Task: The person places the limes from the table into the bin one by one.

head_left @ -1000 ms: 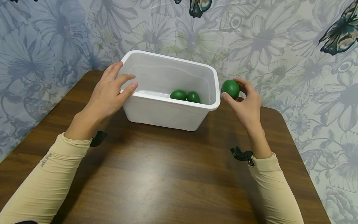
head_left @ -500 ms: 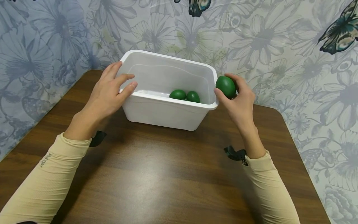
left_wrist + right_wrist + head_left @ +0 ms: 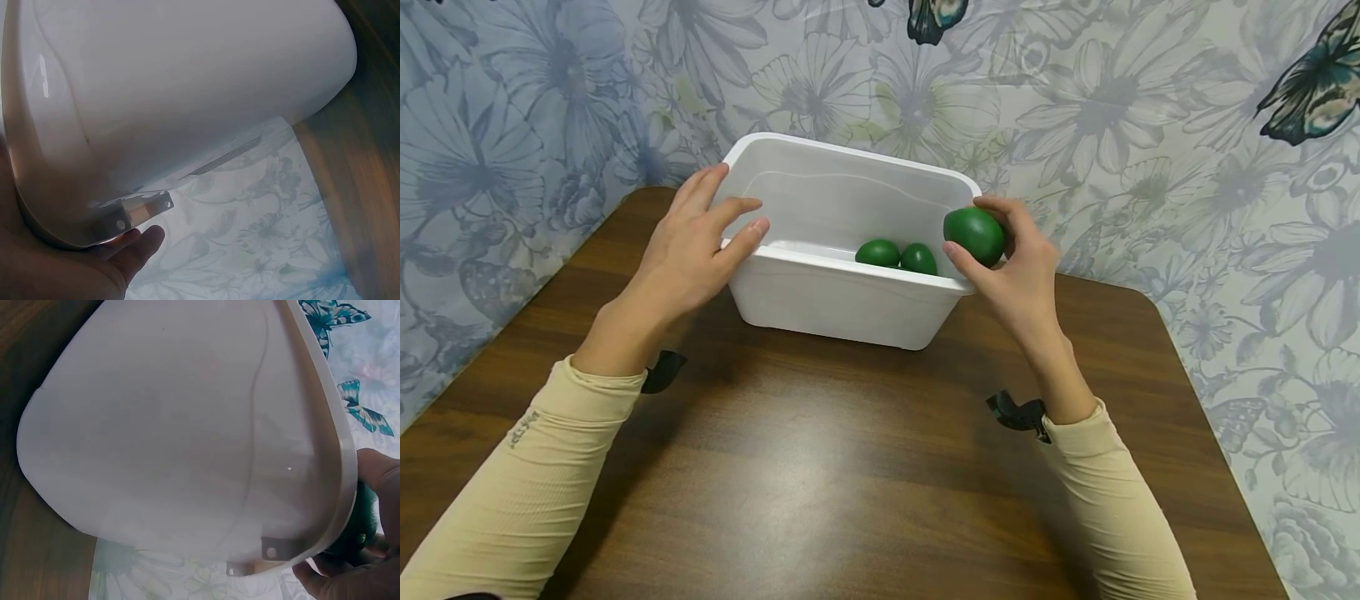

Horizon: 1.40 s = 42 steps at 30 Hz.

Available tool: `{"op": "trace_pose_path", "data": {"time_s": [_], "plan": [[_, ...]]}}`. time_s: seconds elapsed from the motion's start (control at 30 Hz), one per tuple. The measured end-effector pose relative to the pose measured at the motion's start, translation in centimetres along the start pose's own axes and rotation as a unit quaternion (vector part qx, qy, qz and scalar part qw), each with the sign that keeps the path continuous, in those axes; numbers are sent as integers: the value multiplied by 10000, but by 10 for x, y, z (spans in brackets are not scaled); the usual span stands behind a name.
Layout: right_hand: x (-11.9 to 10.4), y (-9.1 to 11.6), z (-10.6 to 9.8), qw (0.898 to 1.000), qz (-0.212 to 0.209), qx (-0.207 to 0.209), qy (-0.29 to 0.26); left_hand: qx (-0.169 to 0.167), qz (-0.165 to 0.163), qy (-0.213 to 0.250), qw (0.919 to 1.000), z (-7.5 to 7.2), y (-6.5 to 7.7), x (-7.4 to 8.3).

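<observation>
A white plastic bin [image 3: 842, 304] stands on the table with two dark green oval fruits inside, the left one [image 3: 877, 252] beside the right one [image 3: 918, 259]. My right hand [image 3: 1018, 267] holds a third green oval fruit [image 3: 974, 236] between thumb and fingers, over the bin's right rim. In the right wrist view, the held fruit [image 3: 361, 522] shows a small stem nub and is partly hidden behind the rim. My left hand [image 3: 688, 242] rests at the bin's left rim, fingers fairly straight and spread, with thumb and index finger reaching over the edge.
The brown wooden table [image 3: 790, 467] extends in front of the bin and to both sides. Close behind it is a wall [image 3: 1075, 108] with a flower and butterfly print. A dark strap [image 3: 1015, 411] hangs from the right wrist, another [image 3: 662, 372] from the left.
My right hand has carried the green fruit leftward, from outside the bin's right end to over its right rim. The left hand, the bin and the two fruits inside stay put.
</observation>
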State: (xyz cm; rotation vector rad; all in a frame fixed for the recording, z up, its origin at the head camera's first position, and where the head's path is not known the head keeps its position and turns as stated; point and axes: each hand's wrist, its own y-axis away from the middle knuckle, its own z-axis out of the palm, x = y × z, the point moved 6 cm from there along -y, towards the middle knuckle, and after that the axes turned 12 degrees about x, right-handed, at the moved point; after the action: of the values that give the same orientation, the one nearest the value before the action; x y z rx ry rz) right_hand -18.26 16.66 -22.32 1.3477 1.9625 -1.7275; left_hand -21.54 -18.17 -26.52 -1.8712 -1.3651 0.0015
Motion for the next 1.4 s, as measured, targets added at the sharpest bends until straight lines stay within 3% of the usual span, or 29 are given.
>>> {"op": "trace_pose_path", "data": {"time_s": [0.43,0.73,1.1,1.4], "plan": [[7,10,12,9980,-475,-421,43,39,40,21,10000,0,-1,4],[44,11,16,9956,-885,-299,72,-7,-14,28,10000,2,-1,4],[53,16,23,9904,-1279,-466,241,-35,-55,32,10000,3,0,3],[56,22,30,9883,-1504,-190,192,-110,-73,-55,9999,1,1,1]]}}
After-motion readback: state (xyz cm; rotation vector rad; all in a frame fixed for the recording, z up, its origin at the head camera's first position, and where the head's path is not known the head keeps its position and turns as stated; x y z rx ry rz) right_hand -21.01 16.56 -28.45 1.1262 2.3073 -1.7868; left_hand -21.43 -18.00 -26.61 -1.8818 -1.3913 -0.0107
